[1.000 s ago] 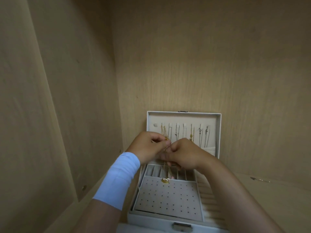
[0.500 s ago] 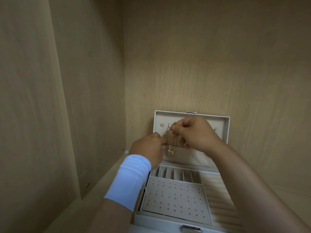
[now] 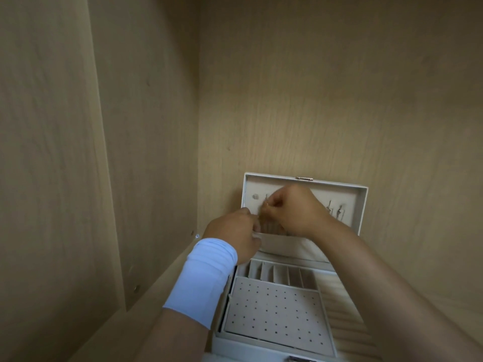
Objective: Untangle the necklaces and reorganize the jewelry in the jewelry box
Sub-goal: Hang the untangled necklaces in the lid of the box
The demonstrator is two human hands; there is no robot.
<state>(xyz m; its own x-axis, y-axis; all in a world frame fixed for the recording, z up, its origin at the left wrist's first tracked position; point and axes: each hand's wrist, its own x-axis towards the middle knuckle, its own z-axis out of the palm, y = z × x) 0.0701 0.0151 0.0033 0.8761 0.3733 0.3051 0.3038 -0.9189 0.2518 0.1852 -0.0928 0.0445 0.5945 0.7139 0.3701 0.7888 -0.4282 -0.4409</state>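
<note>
Against jewelry box lid (image 3: pixel 274 185), left hand (image 3: pixel 235 235), right hand (image 3: pixel 295 212), pinching necklace (image 3: pixel 264 208)

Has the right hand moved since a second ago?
Yes. The right hand, pinching a necklace, rose against the open lid, from the divider row to the hook row.

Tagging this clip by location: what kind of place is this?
Probably inside a wooden cupboard or wardrobe: side panel and back panel enclose the jewelry box, with metal fittings low down.

Home closet shelf — pale wood-grain panels (image 3: pixel 339 100) all round, jewelry box (image 3: pixel 364 205) on shelf board (image 3: pixel 141 326).
</note>
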